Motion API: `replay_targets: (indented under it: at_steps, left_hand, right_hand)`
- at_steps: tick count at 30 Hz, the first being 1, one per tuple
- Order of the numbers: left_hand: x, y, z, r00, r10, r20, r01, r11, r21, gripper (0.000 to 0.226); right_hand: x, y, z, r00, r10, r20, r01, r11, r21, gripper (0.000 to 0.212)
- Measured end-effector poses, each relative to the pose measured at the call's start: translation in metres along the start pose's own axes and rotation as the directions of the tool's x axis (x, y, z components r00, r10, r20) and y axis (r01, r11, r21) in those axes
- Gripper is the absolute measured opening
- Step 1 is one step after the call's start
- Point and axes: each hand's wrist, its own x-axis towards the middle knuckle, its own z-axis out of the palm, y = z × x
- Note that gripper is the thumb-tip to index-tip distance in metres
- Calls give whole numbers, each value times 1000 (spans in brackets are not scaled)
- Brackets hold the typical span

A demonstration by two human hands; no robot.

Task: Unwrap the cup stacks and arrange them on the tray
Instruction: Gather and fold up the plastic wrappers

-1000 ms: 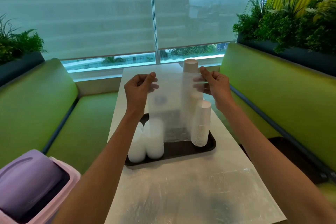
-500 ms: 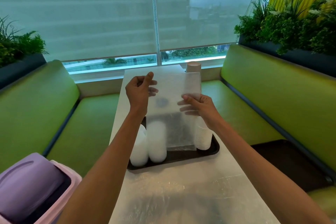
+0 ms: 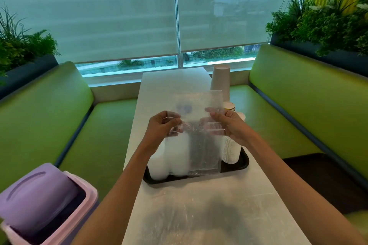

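An empty clear plastic wrapper [image 3: 199,109] hangs upright above the black tray [image 3: 244,162]. My left hand [image 3: 162,125] pinches its left edge and my right hand [image 3: 229,123] grips its right edge at about mid height. On the tray stand white cup stacks [image 3: 159,165] at the left, partly blurred behind the wrapper, and a ribbed white stack [image 3: 231,151] at the right. A tall brown paper cup stack [image 3: 220,79] rises behind my right hand, with two more cup tops [image 3: 229,106] beside it.
The white table [image 3: 199,215] runs lengthwise between two green benches [image 3: 59,117]. A purple swing-lid bin [image 3: 37,203] stands at the lower left beside the table. Planters sit behind both benches. The window with a blind is at the far end.
Both hands have slid down the wrapper from its top corners to its middle. The right hand dropped first, then the left. The wrapper's upper part now stands above my fingers.
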Motion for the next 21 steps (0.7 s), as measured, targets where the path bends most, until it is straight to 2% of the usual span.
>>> replay_targets:
  at_steps: [3,8,13,15,17,19,21]
  left_hand:
    - [-2,-6,-5,1000,-22,1,22,999,-27,11]
    - [-5,-12,-9,999,-12,47,13,1000,-14,21]
    - [-3,-19,-10,999,-46,-11,45,991,-126,21]
    - [-3,-22,-11,999,-53,9,54,983,-173,31]
    - [-4,-25,-13,998,-20,52,32,970,-241,50]
    - [-3,-27,-16,998,-4,66,24,955,-297,63]
    - [-1,-28,-18,998,0,60,19,948,-316,64]
  right_hand:
    - [2,5,-5,997,31,76,-31,1000,-1,26]
    - [6,8,-9,995,33,90,-23,993,-118,26]
    - [3,5,-6,995,-25,101,43,983,-180,24]
    - [0,2,-4,995,-59,84,76,972,-221,34]
    - [-3,-1,-3,994,-76,73,93,963,-253,39]
    - [-6,-2,-1,995,-76,71,89,974,-209,39]
    - [-6,1,-1,998,-32,49,36,996,-78,41]
